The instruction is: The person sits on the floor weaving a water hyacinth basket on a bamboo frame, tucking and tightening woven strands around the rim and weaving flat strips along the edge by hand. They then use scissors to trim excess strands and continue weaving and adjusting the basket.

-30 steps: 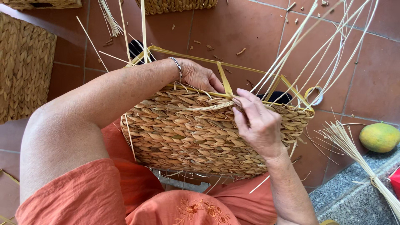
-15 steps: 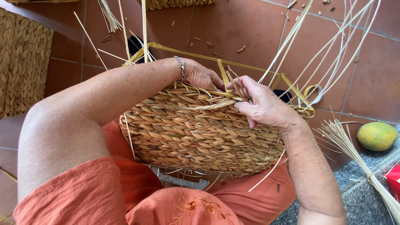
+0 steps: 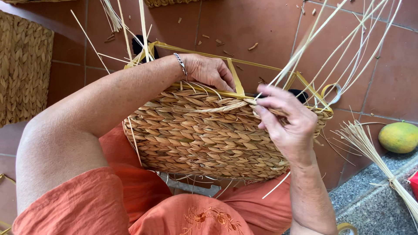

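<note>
A half-woven straw basket [image 3: 204, 135] is seen propped on the lap of a person in orange clothing, above a floor of terracotta tiles [image 3: 261, 26]. The left hand [image 3: 211, 72], a silver bracelet [image 3: 180, 63] at its wrist, is laid over the far rim, its fingers curled down onto the yellow frame [image 3: 237, 82]; whether anything is pinched beneath them cannot be told. The right hand [image 3: 285, 124] is closed at the fingertips on a flat woven strand [image 3: 226, 106] at the basket's upper edge.

Long pale uprights [image 3: 344, 48] are fanned out from the rim toward the upper right, crowding the space just beyond the right hand. More stalks [image 3: 111, 15] rise at the upper left. A second woven panel [image 3: 24, 69] is stood at the left edge, well apart from the basket. To the right, a loose bundle of straw [image 3: 374, 156] is spread across a grey stone ledge [image 3: 370, 200], with a green-yellow mango [image 3: 398, 137] beside it on the tiles. Straw scraps are scattered over the tiles behind the basket, where the floor lies otherwise open.
</note>
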